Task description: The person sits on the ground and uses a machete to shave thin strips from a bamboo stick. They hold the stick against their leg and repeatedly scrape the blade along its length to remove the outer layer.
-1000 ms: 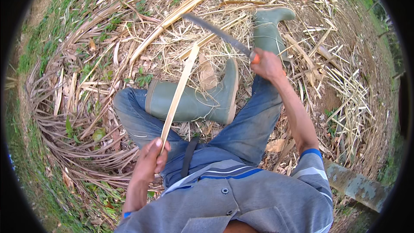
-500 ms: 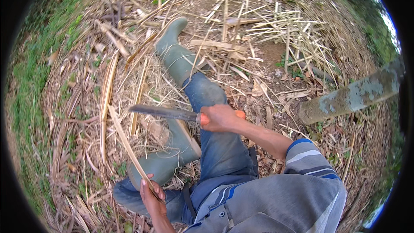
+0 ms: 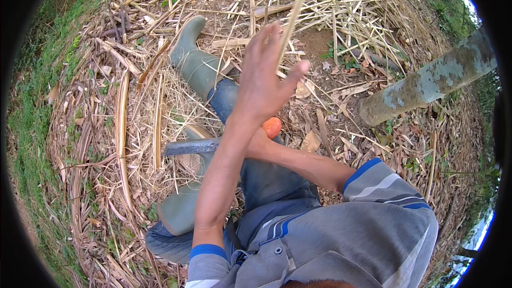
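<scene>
The left hand (image 3: pixel 261 77) reaches across the right forearm (image 3: pixel 306 165), fingers spread, a pale strip (image 3: pixel 297 13) slanting up beside its thumb (whether they touch, I cannot tell). The right hand (image 3: pixel 259 143), partly hidden, grips the orange-handled knife (image 3: pixel 191 146), blade pointing left.

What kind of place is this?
Outdoors, likely a wooded plot or plantation: a patchy tree trunk stands at the right, green grass grows along the left, and pale strips and dry leaves lie scattered around.
</scene>
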Demonstrator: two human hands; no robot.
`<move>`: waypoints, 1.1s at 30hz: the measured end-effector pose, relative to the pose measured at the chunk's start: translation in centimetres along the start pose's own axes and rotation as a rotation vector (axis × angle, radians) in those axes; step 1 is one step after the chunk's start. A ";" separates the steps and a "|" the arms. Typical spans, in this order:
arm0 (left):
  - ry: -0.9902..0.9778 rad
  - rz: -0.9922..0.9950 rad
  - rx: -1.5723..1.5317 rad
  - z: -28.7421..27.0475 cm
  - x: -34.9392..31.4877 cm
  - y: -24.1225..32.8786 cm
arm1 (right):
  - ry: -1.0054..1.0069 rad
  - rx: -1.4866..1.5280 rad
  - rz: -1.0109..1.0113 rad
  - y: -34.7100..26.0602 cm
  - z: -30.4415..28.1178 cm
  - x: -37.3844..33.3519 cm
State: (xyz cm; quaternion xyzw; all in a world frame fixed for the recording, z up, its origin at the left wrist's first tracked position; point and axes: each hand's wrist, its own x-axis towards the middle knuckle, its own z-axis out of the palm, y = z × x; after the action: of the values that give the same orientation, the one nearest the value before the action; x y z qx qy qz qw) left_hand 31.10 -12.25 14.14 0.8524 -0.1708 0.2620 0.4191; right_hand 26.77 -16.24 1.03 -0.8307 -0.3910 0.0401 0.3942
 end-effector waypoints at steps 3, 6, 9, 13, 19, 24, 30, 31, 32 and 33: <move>0.003 0.195 -0.014 1.0 -0.7 3.8 | -0.039 -0.085 -0.049 1.4 1.5 -0.3; -0.047 0.115 -0.056 1.4 -6.7 3.2 | -0.100 -0.386 -0.008 2.5 3.2 -1.5; 0.024 -0.174 0.026 -1.3 -13.7 1.1 | -0.215 -0.302 0.025 3.9 4.4 -1.8; 0.315 -0.612 0.118 -6.9 -22.2 -2.7 | -0.123 -0.424 0.082 1.8 2.3 -2.0; 0.306 -0.857 0.513 -13.9 -29.0 -13.4 | -0.216 -0.176 0.397 1.6 -1.2 -0.5; 0.163 -0.920 0.883 -14.1 -29.5 -20.4 | -0.172 0.200 0.513 3.5 -2.7 0.9; 0.150 -0.970 1.100 -13.1 -28.7 -23.8 | -0.229 0.563 0.710 3.2 -3.9 0.8; 0.141 -0.985 1.092 -13.5 -28.7 -24.1 | -0.240 0.547 0.707 3.1 -3.8 0.8; 0.132 -1.000 1.084 -14.1 -28.7 -24.4 | -0.252 0.530 0.703 2.9 -3.7 0.9; 0.121 -1.011 1.069 -14.4 -28.7 -24.8 | -0.258 0.511 0.703 2.8 -3.7 0.9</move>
State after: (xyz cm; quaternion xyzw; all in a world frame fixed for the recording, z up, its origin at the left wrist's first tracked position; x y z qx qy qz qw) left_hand 16.29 16.02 -10.92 0.8989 0.4174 0.1308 0.0246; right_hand 30.54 -18.99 1.89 -0.7772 -0.1087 0.3699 0.4972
